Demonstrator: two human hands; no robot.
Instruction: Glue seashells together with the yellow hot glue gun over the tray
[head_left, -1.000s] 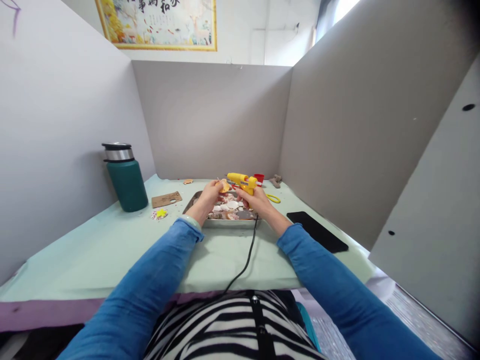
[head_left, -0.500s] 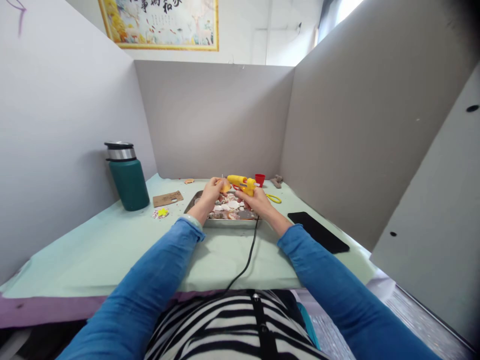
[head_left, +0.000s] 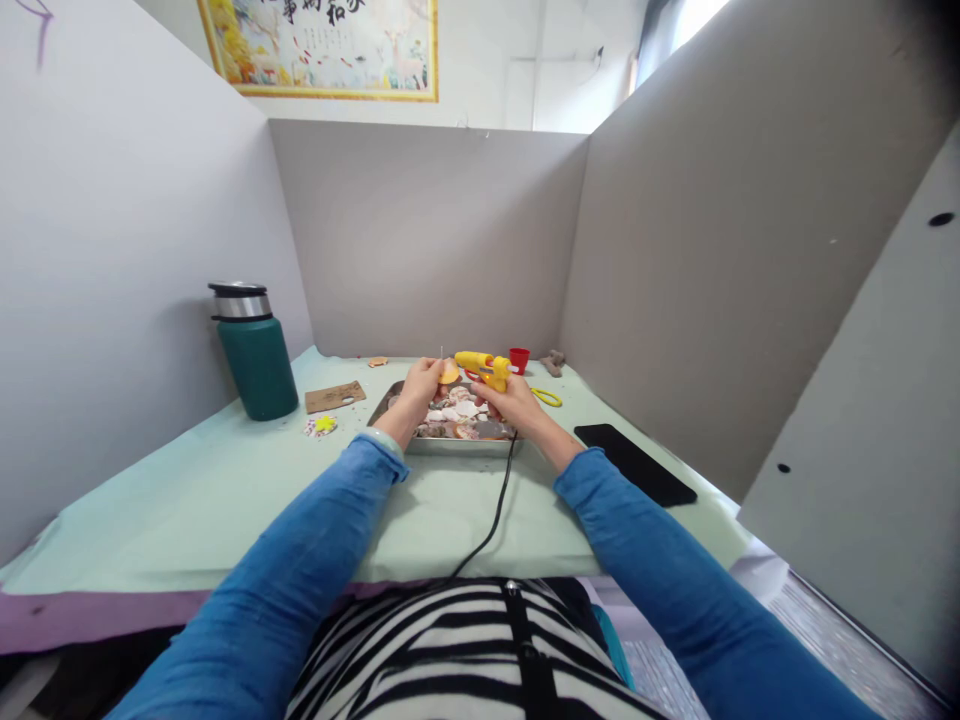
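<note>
My left hand [head_left: 417,392] is closed on a small orange shell [head_left: 449,374], held above a metal tray [head_left: 397,399] filled with several shells. A thin stick or glue strand rises from the shell. My right hand [head_left: 516,402] grips a yellow glue gun [head_left: 484,366] whose nozzle points left and sits right next to the shell. The gun's black cord [head_left: 496,510] runs down the table toward me.
A green flask [head_left: 256,353] stands at the left. A brown card [head_left: 334,397] and a yellow star piece [head_left: 322,425] lie near it. A red cup [head_left: 518,359], yellow scissors [head_left: 547,396] and a black phone [head_left: 634,464] lie at the right. Grey partition walls enclose the table.
Both hands stay over the tray. The shell and the glue gun nozzle have shifted slightly; the shell is tilted a little more upright in my left hand.
</note>
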